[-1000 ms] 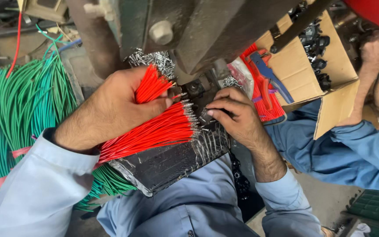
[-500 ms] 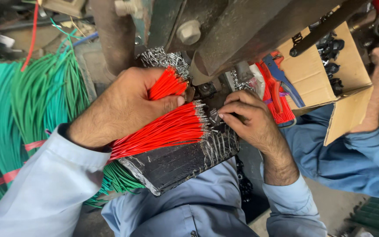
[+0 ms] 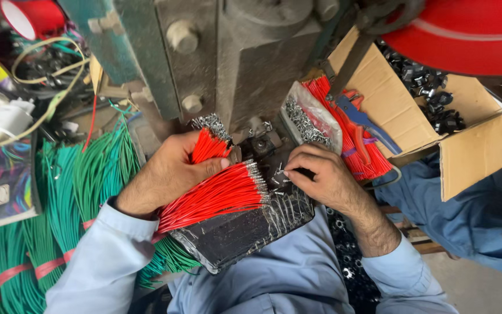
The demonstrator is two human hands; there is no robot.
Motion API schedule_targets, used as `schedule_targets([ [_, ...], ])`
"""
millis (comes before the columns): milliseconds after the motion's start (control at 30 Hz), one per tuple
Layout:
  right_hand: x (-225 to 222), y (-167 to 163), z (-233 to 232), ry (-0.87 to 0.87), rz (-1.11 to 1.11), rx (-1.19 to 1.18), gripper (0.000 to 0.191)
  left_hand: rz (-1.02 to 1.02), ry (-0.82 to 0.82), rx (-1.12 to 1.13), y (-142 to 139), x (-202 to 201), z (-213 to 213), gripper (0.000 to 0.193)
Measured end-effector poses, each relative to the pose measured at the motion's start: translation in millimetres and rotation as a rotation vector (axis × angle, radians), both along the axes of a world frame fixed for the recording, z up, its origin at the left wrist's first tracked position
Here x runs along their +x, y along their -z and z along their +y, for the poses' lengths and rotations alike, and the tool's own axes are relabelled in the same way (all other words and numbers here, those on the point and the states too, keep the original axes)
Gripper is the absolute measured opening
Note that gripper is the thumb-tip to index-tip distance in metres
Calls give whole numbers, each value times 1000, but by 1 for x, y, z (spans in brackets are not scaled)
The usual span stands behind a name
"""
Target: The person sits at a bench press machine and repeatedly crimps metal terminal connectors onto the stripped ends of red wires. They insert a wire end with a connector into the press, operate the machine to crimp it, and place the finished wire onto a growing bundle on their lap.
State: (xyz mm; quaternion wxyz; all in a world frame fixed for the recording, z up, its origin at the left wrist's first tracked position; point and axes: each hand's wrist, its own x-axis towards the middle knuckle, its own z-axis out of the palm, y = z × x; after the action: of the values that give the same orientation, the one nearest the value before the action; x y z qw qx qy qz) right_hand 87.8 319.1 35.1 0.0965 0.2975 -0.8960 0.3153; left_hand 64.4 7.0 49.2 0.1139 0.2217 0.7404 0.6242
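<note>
While the left hand [image 3: 167,174] holds a fat bunch of red wires [image 3: 216,195] tight, the right hand [image 3: 321,177] pinches sth tiny w/ its fingertips [image 3: 289,172]. Can't tell what. Green wires [image 3: 82,180] lie nearby.

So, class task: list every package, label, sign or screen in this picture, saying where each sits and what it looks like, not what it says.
Cardboard box: right of the machine, brown, open flaps, small black parts inside.
Clear plastic bag: beside the box, holding small silvery metal pieces.
Printed packet: far left edge, flat, dark with multicoloured streaks.
No signs or screens show.
</note>
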Motion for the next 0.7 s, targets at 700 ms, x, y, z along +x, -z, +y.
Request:
schedule_targets([
  [700,-33,-20,-52,-100,-386,-662,12,89,-74,-22,-26,1,15,11],
])
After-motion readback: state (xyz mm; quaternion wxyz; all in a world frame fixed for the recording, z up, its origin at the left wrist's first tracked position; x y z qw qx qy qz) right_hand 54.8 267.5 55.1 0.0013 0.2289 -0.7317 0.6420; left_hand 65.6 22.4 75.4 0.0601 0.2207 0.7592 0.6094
